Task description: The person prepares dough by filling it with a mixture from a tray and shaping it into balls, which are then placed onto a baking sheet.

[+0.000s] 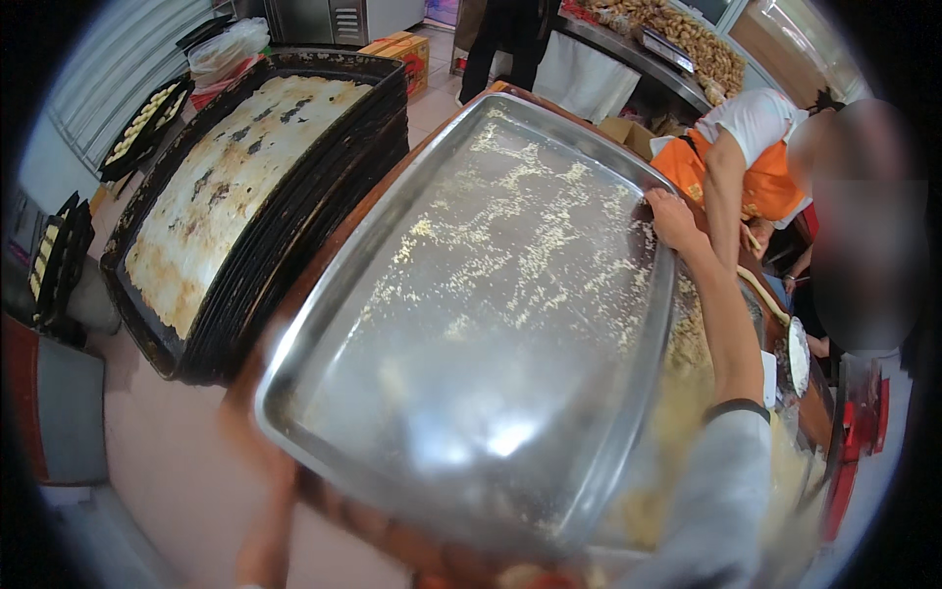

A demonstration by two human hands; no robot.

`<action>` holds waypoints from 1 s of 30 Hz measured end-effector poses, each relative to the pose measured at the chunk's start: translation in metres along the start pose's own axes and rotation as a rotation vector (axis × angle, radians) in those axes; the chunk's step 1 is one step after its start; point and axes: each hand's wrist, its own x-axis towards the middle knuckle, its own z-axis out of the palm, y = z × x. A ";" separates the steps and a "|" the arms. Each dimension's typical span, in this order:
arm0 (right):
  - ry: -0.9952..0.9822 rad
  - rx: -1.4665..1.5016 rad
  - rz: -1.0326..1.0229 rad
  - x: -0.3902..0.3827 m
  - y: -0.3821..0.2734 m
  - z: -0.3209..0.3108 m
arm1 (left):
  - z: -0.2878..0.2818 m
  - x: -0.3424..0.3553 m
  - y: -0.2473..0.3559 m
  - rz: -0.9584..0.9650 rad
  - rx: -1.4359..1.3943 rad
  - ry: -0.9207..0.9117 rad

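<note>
A large rectangular metal tray (471, 285) with raised rims fills the middle of the view, white and yellowish crumbs scattered over its farther half. My right hand (673, 218) is closed over its right rim near the far right corner. At the near left corner of the tray, my left hand (257, 407) holds the rim; it is smeared by motion and its fingers are mostly hidden. Beneath the tray shows a brown wooden table edge (339, 240). Yellowish crumbs (690, 334) lie on the worktop under my right forearm.
A tall stack of blackened baking trays (240, 187) stands at the left. Dark trays of pale dough pieces (142, 123) are at the far left. To the right, a co-worker in an orange apron (751, 177) handles a dough strip (763, 294) near a white round dish (798, 355).
</note>
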 end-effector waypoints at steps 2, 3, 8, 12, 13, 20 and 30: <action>-0.114 -0.110 0.030 -0.020 -0.003 -0.014 | -0.003 -0.004 -0.008 0.033 -0.011 0.005; -0.109 -0.116 0.007 -0.030 -0.009 -0.019 | 0.000 -0.005 -0.012 0.053 -0.019 0.009; -0.244 0.389 -0.275 -0.089 -0.118 -0.056 | -0.005 0.003 -0.015 0.026 -0.031 -0.006; -0.081 0.726 -0.169 -0.103 -0.110 -0.066 | -0.004 0.011 0.006 0.017 0.100 0.002; -0.022 0.602 -0.171 -0.099 -0.096 -0.053 | -0.002 0.014 0.022 0.056 -0.008 0.012; -0.071 0.446 0.129 -0.043 -0.142 -0.020 | -0.003 0.010 0.031 0.138 0.084 0.044; 0.038 0.495 -0.880 -0.107 -0.354 -0.095 | 0.006 0.015 -0.027 0.079 0.132 0.166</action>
